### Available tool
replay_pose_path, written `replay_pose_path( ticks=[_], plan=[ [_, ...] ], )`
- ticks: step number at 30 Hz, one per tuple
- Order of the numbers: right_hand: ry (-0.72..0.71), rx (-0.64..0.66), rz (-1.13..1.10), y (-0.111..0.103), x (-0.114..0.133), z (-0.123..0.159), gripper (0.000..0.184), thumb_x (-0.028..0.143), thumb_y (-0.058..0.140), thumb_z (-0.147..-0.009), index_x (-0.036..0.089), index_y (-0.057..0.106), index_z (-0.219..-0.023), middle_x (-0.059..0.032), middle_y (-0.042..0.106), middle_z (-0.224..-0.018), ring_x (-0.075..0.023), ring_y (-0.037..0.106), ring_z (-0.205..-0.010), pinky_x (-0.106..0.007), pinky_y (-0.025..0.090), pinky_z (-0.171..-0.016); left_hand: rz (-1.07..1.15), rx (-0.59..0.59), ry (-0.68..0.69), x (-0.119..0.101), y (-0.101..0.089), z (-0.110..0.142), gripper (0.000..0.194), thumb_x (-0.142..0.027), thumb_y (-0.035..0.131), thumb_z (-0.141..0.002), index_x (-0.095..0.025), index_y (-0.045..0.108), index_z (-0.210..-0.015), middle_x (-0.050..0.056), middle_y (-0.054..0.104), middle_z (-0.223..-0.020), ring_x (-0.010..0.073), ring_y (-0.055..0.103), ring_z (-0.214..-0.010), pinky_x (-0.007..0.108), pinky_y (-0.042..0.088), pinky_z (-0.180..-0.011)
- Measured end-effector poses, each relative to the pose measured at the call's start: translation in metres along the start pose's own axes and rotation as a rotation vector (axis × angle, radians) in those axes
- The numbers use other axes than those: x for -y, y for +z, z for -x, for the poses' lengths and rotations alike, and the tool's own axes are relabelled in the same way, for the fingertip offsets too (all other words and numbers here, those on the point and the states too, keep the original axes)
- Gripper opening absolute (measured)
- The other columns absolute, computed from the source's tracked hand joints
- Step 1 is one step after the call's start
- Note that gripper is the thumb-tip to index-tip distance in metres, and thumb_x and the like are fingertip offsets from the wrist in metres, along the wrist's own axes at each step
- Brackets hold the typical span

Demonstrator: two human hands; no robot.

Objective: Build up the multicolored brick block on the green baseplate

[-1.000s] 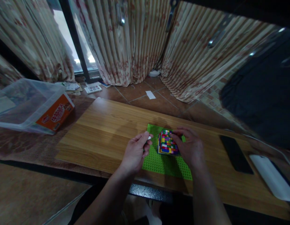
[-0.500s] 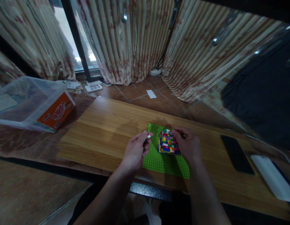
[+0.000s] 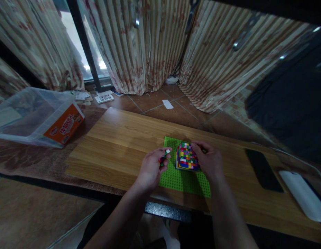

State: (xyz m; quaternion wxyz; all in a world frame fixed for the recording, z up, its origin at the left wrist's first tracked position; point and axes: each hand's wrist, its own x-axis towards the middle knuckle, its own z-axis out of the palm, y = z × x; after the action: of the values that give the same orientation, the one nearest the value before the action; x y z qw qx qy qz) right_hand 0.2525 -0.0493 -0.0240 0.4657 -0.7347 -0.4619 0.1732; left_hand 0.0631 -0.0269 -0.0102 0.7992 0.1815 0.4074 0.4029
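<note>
A block of many-coloured building bricks stands on a green studded baseplate. My right hand has its thumb and bent fingers at the block's upper right corner, touching it; the fingers partly hide that side. To the left of the block, over the plate's left edge, my left hand is closed on small building bricks. A white brick shows at its fingertips, and bits of red and green show inside the curled fingers.
The baseplate lies on a wooden board. At the far left stands a clear plastic bin with an orange label. A black phone-like slab and a white flat object lie to the right. Striped curtains hang behind.
My left hand has turned slightly and moved a little to the right, so the white brick and a red bit show more. My right hand stays at the block's corner.
</note>
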Motion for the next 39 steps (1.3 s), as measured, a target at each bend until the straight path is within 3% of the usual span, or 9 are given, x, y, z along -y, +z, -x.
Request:
replay_pose_path(
  ticks=[4,8,12,21,30,34,39],
  plan=[
    [-0.286,-0.094,0.031,-0.002,0.015,0.008,0.025,0.04,0.059,-0.087,0.02,0.074,-0.09,-0.0075,0.071,-0.099,-0.0225,0.064,-0.098,-0.039,0.049,-0.089,0.01,0.043,0.008,0.001,0.0,0.002,0.025,-0.019,0.071,-0.062,-0.01,0.072,-0.086,0.001,0.059,-0.068,0.0034,0.04,-0.05,0.018,0.017,-0.045],
    [-0.451,0.093,-0.005,0.002,0.032,0.02,0.017,0.031,0.058,-0.09,0.026,0.072,-0.099,-0.0058,0.066,-0.112,-0.0211,0.062,-0.107,-0.04,0.048,-0.094,-0.008,0.113,0.007,0.001,0.001,0.004,0.026,-0.026,0.079,-0.062,-0.011,0.069,-0.08,0.0,0.059,-0.066,0.002,0.038,-0.046,0.018,0.015,-0.043],
    [-0.53,0.245,0.012,0.006,0.038,0.027,0.017,0.029,0.061,-0.09,0.027,0.071,-0.104,-0.0045,0.066,-0.113,-0.0198,0.061,-0.106,-0.038,0.048,-0.093,-0.028,0.131,0.035,0.002,0.0,0.003,0.03,-0.032,0.082,-0.061,-0.011,0.064,-0.074,-0.002,0.058,-0.065,0.0007,0.036,-0.043,0.018,0.015,-0.04],
    [-0.573,0.257,0.03,0.01,0.036,0.028,0.011,0.023,0.064,-0.089,0.027,0.071,-0.096,-0.0015,0.069,-0.094,-0.0165,0.063,-0.092,-0.032,0.049,-0.083,-0.041,0.165,0.03,0.002,-0.001,0.003,0.033,-0.035,0.083,-0.061,-0.011,0.062,-0.071,-0.003,0.055,-0.064,-0.0004,0.035,-0.042,0.017,0.014,-0.039],
    [-0.572,0.306,0.026,0.01,0.039,0.032,0.012,0.02,0.062,-0.09,0.027,0.072,-0.094,-0.0005,0.069,-0.091,-0.0159,0.063,-0.089,-0.031,0.049,-0.081,-0.035,0.181,-0.008,0.003,-0.002,0.004,0.036,-0.034,0.085,-0.057,-0.01,0.06,-0.068,-0.003,0.052,-0.06,-0.0005,0.034,-0.042,0.016,0.013,-0.04],
    [-0.47,0.273,-0.1,0.01,0.04,0.033,0.01,0.022,0.064,-0.088,0.027,0.072,-0.092,0.001,0.071,-0.09,-0.0148,0.065,-0.086,-0.029,0.05,-0.078,0.019,0.206,-0.054,0.001,-0.003,0.005,0.037,-0.033,0.085,-0.056,-0.01,0.06,-0.07,-0.004,0.052,-0.061,-0.0008,0.033,-0.043,0.016,0.012,-0.04],
    [-0.247,0.145,-0.272,0.004,0.04,0.033,0.007,0.028,0.07,-0.083,0.026,0.073,-0.089,0.0018,0.072,-0.084,-0.0137,0.066,-0.076,-0.026,0.052,-0.071,0.034,0.131,-0.004,0.0,-0.003,0.004,0.031,-0.029,0.081,-0.059,-0.011,0.062,-0.075,-0.004,0.052,-0.062,0.0006,0.036,-0.044,0.017,0.013,-0.041]
  ],
)
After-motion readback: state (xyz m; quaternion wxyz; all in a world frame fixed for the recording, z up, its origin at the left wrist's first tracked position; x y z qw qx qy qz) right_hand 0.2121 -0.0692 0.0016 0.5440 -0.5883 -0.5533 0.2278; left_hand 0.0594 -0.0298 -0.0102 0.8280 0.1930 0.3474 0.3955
